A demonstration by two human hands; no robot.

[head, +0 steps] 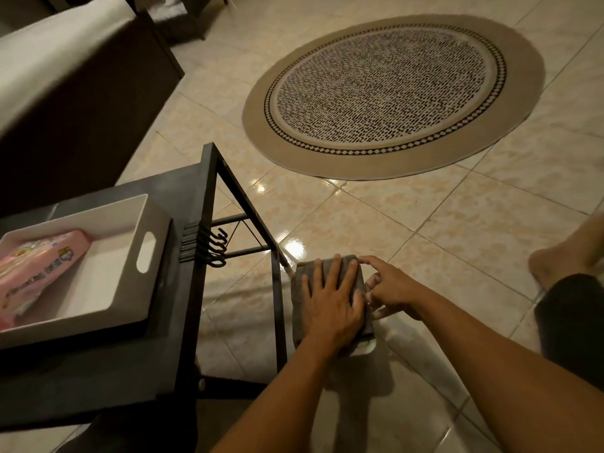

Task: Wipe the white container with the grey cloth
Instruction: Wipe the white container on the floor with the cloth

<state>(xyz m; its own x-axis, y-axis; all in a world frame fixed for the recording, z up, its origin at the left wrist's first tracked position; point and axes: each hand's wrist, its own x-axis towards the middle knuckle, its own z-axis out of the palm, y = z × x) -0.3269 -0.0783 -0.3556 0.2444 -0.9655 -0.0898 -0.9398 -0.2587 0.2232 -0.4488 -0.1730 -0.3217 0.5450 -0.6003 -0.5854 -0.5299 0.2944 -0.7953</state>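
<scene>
A small white container sits on the tiled floor beside the black table's leg. The grey cloth is draped over it, so only its near corner and a sliver of its right edge show. My left hand lies flat on top of the cloth with fingers spread, pressing it onto the container. My right hand holds the container's right side, fingers curled around the edge, index finger touching the cloth's far corner.
A low black table stands at the left, carrying a white handled tray with a pink pack in it. Hooks hang on its side. A round rug lies farther off. My bare foot rests at the right.
</scene>
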